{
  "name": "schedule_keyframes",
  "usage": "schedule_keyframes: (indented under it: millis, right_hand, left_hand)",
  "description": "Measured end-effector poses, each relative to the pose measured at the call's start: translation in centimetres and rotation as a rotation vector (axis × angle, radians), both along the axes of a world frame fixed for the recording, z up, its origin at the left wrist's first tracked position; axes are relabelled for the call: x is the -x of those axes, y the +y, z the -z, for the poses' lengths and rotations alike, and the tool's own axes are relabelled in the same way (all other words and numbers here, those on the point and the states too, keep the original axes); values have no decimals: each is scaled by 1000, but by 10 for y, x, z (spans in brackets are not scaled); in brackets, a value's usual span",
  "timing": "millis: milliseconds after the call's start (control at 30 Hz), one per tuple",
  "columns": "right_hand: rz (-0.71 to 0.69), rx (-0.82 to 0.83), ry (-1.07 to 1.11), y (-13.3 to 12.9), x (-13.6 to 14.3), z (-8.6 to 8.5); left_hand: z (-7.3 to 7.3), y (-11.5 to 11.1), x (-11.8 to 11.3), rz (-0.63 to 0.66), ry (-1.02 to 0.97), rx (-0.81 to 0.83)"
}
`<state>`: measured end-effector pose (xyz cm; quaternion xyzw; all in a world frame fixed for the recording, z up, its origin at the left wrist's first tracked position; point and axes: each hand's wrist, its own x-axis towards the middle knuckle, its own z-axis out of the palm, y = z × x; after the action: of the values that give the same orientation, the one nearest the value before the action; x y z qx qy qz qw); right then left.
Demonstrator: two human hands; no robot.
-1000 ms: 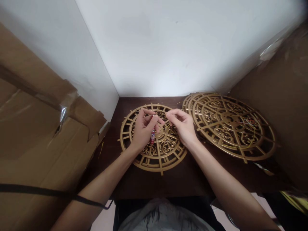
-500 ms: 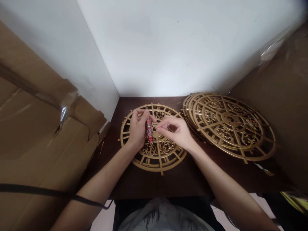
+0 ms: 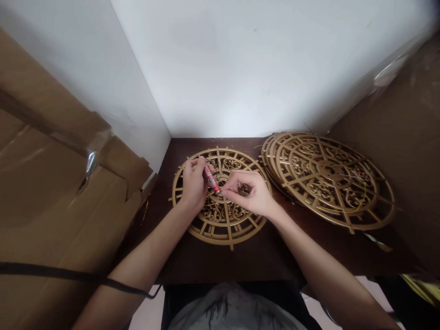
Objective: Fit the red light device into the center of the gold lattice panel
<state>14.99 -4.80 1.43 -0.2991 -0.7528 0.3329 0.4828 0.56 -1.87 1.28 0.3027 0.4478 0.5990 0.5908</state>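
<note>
My left hand (image 3: pixel 195 183) is closed around a slim red printed cylinder (image 3: pixel 211 178) with silvery ends, which looks like a battery. It slants down to the right, above a round gold openwork clock-style frame (image 3: pixel 231 234) lying flat on the dark table. Thumb and forefinger of my right hand (image 3: pixel 250 191) are pinched together at the cylinder's lower end. What lies between those fingertips is too small to make out. Both hands cover part of the frame's middle, where scrollwork and a small hub show.
A stack of similar gold frames (image 3: pixel 350 220) leans at the right, with thin yellowish wires on top. Cardboard (image 3: pixel 62 197) rises at the left, crossed by a black cable (image 3: pixel 68 273) near my left forearm. A white wall (image 3: pixel 240 68) stands behind the dark table (image 3: pixel 227 266).
The red cylinder has swung from nearly upright in view to a slant, its lower end now by my right fingertips. My left hand has shifted slightly left; my right hand slightly down.
</note>
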Motion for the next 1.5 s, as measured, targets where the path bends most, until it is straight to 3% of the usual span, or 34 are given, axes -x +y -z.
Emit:
schedule_keyframes:
  millis: [467, 633, 967, 1267, 1500]
  right_hand:
    - [65, -49, -138, 1, 0, 5]
    - [42, -9, -184, 0, -1, 7]
    - [-16, -167, -447, -6, 6, 8]
    - [2, -342, -293, -10, 15, 13]
    - [11, -381, -278, -11, 18, 15]
  left_hand:
    - [-3, 1, 0, -50, -31, 28]
    - [0, 3, 0, -1, -15, 22]
    - [1, 1, 1, 135, 63, -43]
    - [3, -2, -1, 196, 143, -87]
    - [-1, -4, -1, 226, 109, -139]
